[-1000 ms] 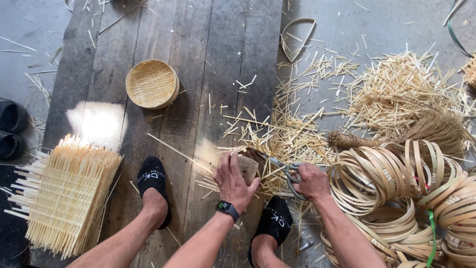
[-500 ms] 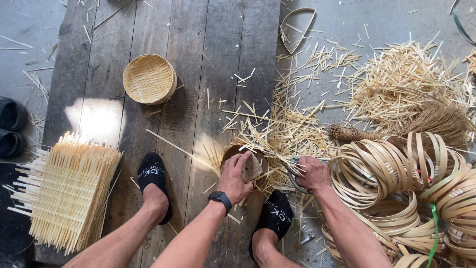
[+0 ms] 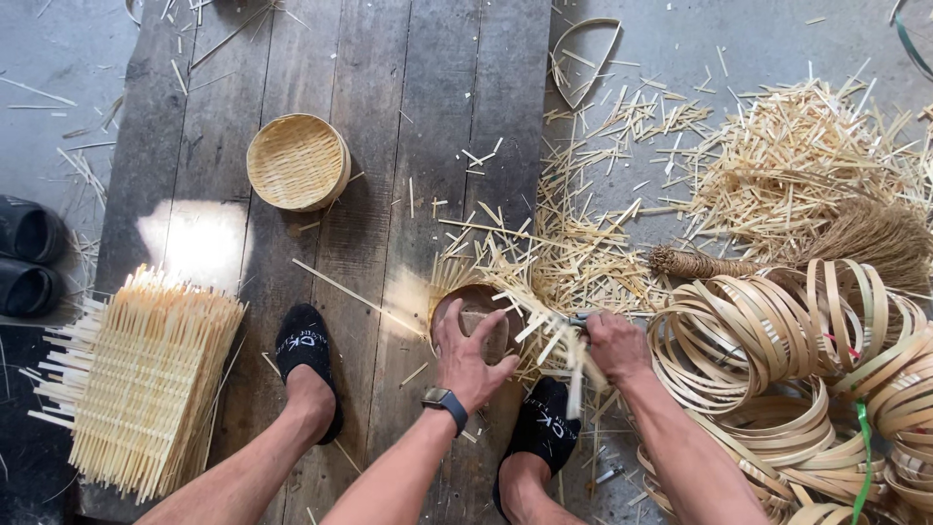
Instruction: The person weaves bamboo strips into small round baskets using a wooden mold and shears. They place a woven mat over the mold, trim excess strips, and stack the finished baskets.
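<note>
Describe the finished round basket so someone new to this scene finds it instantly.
Start at the dark wooden plank platform. On its upper left part, above the stack of square woven mats, sits the small round woven basket. It stands alone, complete and trimmed, unlike the ragged piece under the left hand.

Rough, weathered grey wooden floor planks (image 3: 437, 126); matt pale bamboo hoops (image 3: 777, 340); a finely woven round straw-coloured bamboo basket (image 3: 296, 161); dry splintery offcuts (image 3: 797, 165).
</note>
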